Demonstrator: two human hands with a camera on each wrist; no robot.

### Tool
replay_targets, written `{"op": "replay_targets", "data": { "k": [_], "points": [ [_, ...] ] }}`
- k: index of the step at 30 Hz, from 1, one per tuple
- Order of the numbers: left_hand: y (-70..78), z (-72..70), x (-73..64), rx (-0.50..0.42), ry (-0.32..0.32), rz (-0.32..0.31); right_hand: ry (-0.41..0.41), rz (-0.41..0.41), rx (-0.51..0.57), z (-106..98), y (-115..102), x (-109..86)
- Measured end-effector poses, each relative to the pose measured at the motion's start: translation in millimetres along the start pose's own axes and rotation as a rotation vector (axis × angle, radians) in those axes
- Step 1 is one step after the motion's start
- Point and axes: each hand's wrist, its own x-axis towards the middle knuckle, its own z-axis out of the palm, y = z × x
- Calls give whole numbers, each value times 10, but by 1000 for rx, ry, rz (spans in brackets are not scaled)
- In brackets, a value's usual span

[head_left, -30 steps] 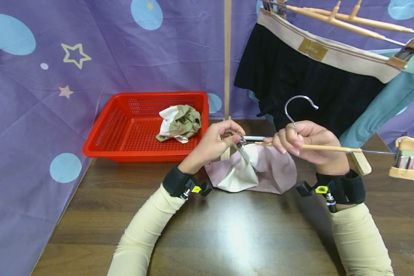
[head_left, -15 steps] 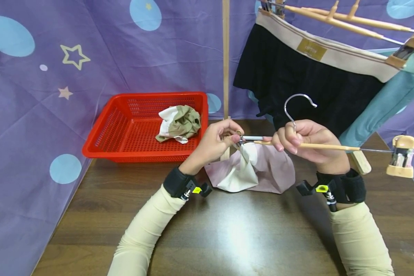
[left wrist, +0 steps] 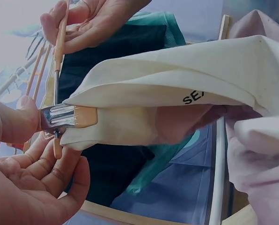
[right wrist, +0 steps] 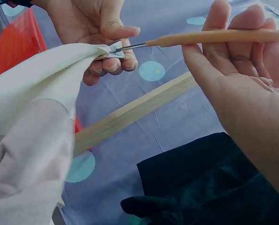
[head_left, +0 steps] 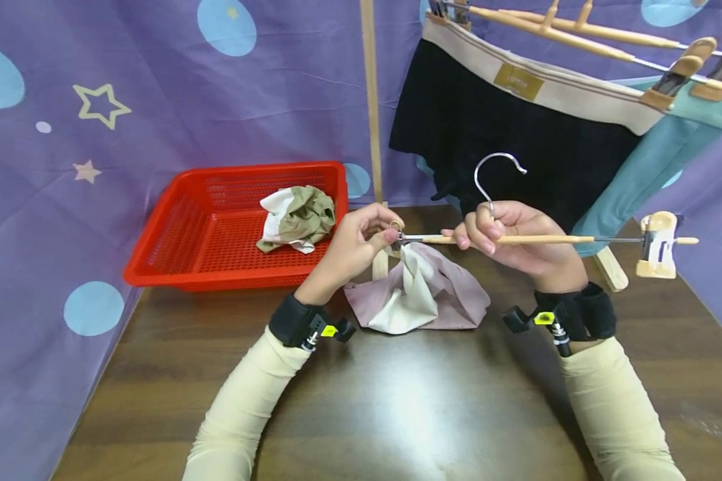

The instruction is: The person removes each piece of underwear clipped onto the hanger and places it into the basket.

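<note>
My left hand [head_left: 355,244] pinches the hanger clip [left wrist: 67,117] at the left end of a wooden clip hanger [head_left: 547,239]. A cream band of a mauve and cream cloth garment [head_left: 418,294] sits in that clip, seen in the left wrist view. The rest of the garment hangs down to the table. With my right hand [head_left: 526,237] I hold the hanger's bar near its middle, just by the metal hook [head_left: 487,160]. The other clip [head_left: 658,247], at the right end, has no cloth in it.
A red basket [head_left: 174,274] on the left holds a crumpled green and white garment [head_left: 307,214]. Behind my right hand hang black shorts [head_left: 505,120] and a teal garment [head_left: 632,174] on clip hangers. A wooden post [head_left: 370,100] stands between.
The hanger's right end and its clip have risen, so the bar lies more level. The head view has shifted, moving the scene slightly left. Both hands keep their hold.
</note>
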Motion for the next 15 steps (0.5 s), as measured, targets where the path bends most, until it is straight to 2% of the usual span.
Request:
{"op": "replay_targets", "data": {
  "k": [4, 7, 15],
  "points": [
    [-14, -7, -5, -4, -12, -15, -27, 2, -72, 0, -14, 3],
    [-28, 0, -1, -15, -25, -27, -40, 35, -97, 9, -43, 3],
    [-58, 1, 15, -61, -42, -56, 24, 101, -161, 119, -130, 74]
  ]
}}
